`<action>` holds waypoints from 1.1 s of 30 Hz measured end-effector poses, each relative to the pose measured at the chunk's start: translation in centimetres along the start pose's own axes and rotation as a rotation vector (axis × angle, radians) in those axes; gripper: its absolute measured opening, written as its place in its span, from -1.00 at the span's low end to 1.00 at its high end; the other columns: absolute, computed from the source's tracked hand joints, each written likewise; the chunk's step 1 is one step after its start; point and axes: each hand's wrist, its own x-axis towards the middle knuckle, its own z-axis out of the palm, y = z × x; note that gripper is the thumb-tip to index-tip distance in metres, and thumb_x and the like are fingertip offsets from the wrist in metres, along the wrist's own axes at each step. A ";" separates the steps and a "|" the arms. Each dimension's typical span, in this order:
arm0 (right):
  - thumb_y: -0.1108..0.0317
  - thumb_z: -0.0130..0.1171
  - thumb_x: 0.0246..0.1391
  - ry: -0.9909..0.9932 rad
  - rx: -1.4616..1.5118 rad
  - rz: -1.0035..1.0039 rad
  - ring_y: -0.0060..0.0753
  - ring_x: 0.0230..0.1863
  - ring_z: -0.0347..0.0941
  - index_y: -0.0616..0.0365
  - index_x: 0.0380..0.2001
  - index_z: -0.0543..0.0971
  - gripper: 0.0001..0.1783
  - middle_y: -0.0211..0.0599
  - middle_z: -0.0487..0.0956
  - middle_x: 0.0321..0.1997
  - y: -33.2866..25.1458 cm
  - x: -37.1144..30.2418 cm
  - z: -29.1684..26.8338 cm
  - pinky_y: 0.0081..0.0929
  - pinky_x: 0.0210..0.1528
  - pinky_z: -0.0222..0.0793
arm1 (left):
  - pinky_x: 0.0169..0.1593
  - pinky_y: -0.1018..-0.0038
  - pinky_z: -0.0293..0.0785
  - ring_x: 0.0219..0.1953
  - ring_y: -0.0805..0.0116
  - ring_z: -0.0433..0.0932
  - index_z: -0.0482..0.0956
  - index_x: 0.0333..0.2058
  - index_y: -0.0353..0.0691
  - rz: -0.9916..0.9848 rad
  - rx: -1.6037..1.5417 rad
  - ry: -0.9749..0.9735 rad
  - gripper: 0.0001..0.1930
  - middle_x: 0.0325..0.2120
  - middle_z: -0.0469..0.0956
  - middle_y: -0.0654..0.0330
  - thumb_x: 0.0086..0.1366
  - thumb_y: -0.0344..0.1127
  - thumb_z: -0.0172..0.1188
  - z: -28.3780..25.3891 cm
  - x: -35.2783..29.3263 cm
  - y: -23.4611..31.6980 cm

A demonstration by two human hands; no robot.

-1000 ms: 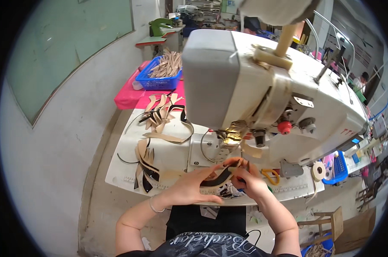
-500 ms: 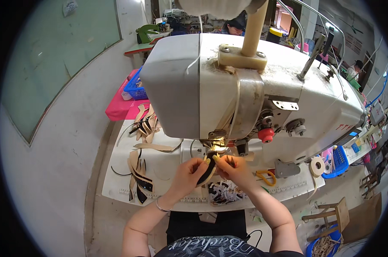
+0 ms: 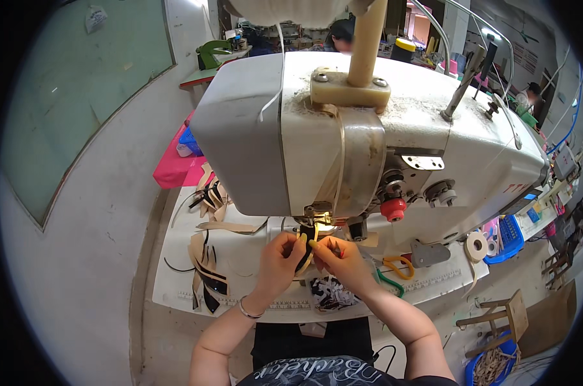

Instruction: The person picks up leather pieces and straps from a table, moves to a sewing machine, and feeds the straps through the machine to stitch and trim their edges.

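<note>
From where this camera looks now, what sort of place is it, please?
Probably a sewing workshop: a large white industrial sewing machine fills the middle, cut beige and black strips lie on the left, and a blue basket at lower right holds more beige pieces.

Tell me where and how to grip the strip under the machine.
Probably best pinch the strip by both long edges on its near part, coming from the person's side, one edge each for left hand and right hand: it is narrow, and its far end reaches under the machine head.
</note>
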 end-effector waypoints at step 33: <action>0.02 -0.07 0.27 -0.056 -0.117 0.269 -0.67 -0.52 0.26 0.07 -0.04 0.43 -0.60 -0.59 0.38 -0.56 3.0 4.0 -11.5 -0.72 -0.43 0.19 | -0.40 0.59 0.45 -0.47 0.47 0.52 0.52 -0.27 -0.23 -0.416 -0.115 -0.201 -0.84 -0.50 0.54 0.24 0.29 -0.31 0.03 -3.8 8.4 -0.8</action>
